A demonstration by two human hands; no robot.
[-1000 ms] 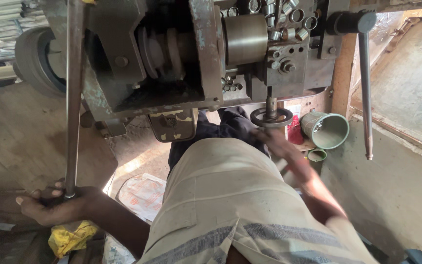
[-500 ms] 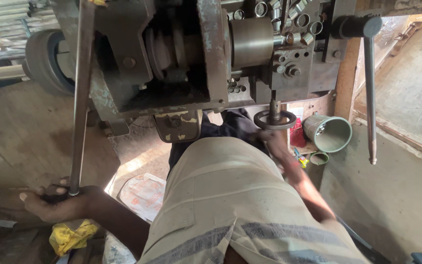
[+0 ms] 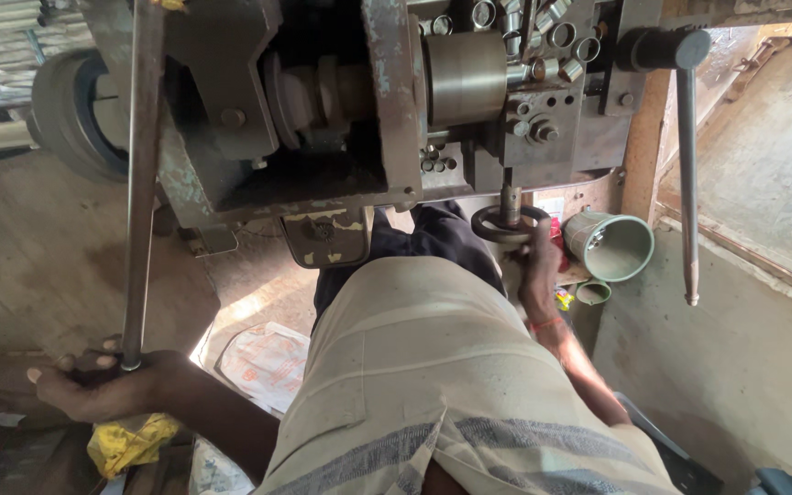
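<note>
I look down over my striped shirt at a worn metal lathe-like machine [image 3: 396, 101]. My left hand [image 3: 93, 385] grips the lower end of a long steel lever bar [image 3: 139, 183] that runs up to the machine's top left. My right hand [image 3: 538, 270] is closed on the rim of a small dark handwheel [image 3: 506, 223] hanging under the machine's carriage. A round steel chuck [image 3: 465, 78] sits above the handwheel, with several short metal rings [image 3: 543, 27] piled on the machine top behind it.
A second long lever [image 3: 687, 174] hangs down at the right. A pale green cup [image 3: 611, 246] with small parts stands beside the handwheel. A dark pulley wheel [image 3: 71, 115] is at left, a yellow rag [image 3: 130, 440] under my left hand, a white sack [image 3: 263, 362] on the floor.
My right hand has moved up from below the handwheel and closed on its rim. My left hand stays on the lever bar. The view has shifted slightly.
</note>
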